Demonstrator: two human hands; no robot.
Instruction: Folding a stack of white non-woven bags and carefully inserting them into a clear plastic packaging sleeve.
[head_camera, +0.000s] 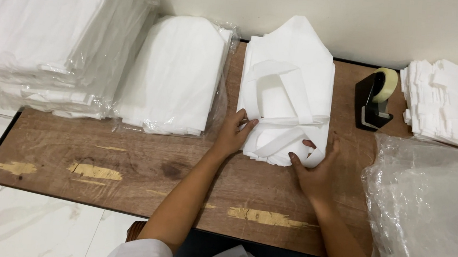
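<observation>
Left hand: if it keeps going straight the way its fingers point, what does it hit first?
The left hand points up and right, already touching the white folded fabric stack; it would press straight into that stack's strap loops.

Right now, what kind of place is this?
Probably a small packing workspace. Stacks of folded white fabric bags sealed in clear plastic sit on a worn brown wooden table, near a black tape dispenser. Both hands touch an unwrapped pile of folded white bags.

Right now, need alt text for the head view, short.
Two bare hands, left hand and right hand, press on a stack of folded white fabric bags on a worn wooden table. Plastic-wrapped white stacks lie left, a black tape dispenser right.
</observation>
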